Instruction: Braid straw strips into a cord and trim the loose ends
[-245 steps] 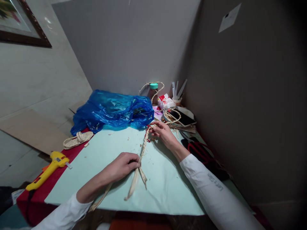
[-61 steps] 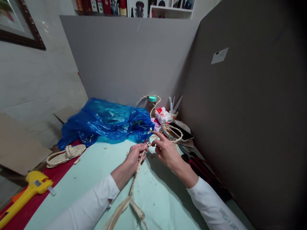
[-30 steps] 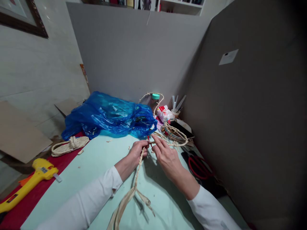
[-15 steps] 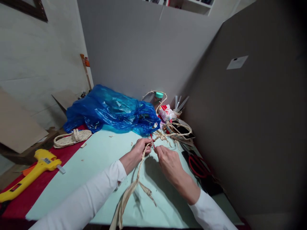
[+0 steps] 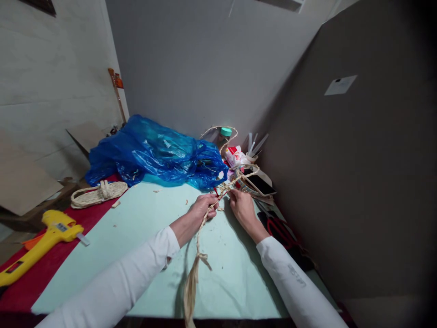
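A pale straw braid (image 5: 199, 238) runs from my hands down over the pale green sheet (image 5: 143, 237) and ends in loose flat strands past the table's front edge. My left hand (image 5: 202, 210) is closed around the braid's upper part. My right hand (image 5: 241, 206) pinches the braid a little further along, where it leads toward a looped braided coil (image 5: 246, 175). A small red clip (image 5: 215, 191) shows between my hands. Both sleeves are white.
A crumpled blue plastic bag (image 5: 155, 152) lies behind my hands. A coiled straw bundle (image 5: 98, 194) and a yellow glue gun (image 5: 37, 243) rest on the red cloth at left. A teal-capped bottle (image 5: 224, 135), a red-and-white packet, a phone and red-handled scissors (image 5: 282, 228) crowd the right corner beside grey partitions.
My right hand has moved away from me, toward the coil, and the braid's loose tail has slid along the sheet. My left hand keeps its hold on the braid.
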A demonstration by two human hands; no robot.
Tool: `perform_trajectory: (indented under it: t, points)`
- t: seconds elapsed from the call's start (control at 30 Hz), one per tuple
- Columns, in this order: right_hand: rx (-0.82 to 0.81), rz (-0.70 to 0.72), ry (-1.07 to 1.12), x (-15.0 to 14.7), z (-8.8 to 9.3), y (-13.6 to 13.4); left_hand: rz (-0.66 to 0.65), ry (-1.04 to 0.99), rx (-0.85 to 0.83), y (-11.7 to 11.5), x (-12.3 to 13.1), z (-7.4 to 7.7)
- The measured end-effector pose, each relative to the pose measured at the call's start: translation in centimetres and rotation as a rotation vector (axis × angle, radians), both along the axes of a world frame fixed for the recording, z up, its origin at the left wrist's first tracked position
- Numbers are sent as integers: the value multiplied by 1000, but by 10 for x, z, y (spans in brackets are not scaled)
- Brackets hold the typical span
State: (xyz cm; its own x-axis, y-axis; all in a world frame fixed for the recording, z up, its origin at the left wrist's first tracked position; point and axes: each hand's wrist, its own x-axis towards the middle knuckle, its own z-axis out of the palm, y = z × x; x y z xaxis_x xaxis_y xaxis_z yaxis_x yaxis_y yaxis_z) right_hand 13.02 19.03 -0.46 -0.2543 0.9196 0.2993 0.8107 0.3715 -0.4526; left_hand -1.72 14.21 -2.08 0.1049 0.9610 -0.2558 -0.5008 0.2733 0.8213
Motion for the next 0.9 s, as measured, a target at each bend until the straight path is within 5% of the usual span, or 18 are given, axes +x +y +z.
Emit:
perform_trajectory:
  t: [0.47,0.9]
  points:
    - [-503,158,1032,-28,0,11,58,64,-11,0,0,2]
    - [-719,258,1123,-19,-2,-20,163,-13,-2,-3,5,4]
